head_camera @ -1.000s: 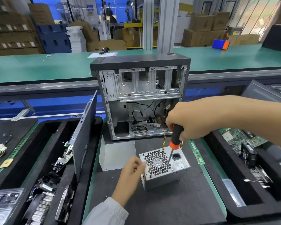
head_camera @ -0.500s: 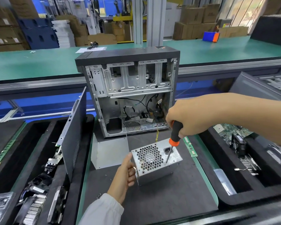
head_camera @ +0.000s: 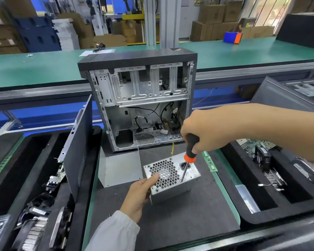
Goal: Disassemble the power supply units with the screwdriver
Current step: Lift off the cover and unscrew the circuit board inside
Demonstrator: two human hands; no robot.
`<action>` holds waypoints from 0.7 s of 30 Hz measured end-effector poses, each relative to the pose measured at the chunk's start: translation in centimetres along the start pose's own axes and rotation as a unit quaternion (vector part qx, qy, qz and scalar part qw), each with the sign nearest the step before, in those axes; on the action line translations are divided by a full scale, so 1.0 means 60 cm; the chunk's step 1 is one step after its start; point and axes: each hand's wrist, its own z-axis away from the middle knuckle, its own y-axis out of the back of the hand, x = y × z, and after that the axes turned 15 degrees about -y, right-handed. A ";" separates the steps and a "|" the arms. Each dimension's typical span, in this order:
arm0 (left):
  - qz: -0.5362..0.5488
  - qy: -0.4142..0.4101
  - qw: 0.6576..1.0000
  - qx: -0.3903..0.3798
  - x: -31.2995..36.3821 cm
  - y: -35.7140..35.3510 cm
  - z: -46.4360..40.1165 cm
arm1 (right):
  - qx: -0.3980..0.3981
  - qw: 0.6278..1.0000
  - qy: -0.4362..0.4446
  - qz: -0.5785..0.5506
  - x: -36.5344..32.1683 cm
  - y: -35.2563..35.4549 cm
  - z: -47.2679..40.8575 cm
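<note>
A silver power supply unit (head_camera: 188, 175) with a honeycomb fan grille and a black socket stands on the dark mat (head_camera: 179, 223) in front of me. My left hand (head_camera: 140, 194) grips its left side, thumb lying on the grille. My right hand (head_camera: 205, 131) holds the black-and-orange screwdriver (head_camera: 189, 151) by its handle. The shaft slants down and its tip rests at the unit's front face near the lower right edge of the grille.
An open computer case (head_camera: 143, 100) stands behind the unit, a loose metal panel (head_camera: 120, 167) beside it. A dark side panel (head_camera: 76, 151) leans in the left tray (head_camera: 16, 178) of parts. A green memory stick (head_camera: 209, 161) lies right; a black tray (head_camera: 279, 205) holds boards.
My left hand has moved from beside the unit to gripping its left side with the thumb on the grille. The screwdriver stays on the unit's face.
</note>
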 end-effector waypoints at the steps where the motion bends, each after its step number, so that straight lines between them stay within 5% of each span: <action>1: -0.003 0.001 1.000 -0.002 0.000 0.001 0.000 | -0.006 1.000 -0.003 -0.015 0.000 0.001 -0.002; 12: -0.006 -0.003 1.000 -0.022 -0.006 0.006 -0.004 | -0.013 0.992 -0.054 -0.117 -0.003 -0.003 -0.017; 21: -0.005 -0.008 1.000 -0.012 -0.007 0.005 -0.004 | 0.046 0.992 0.082 0.082 -0.005 0.000 -0.002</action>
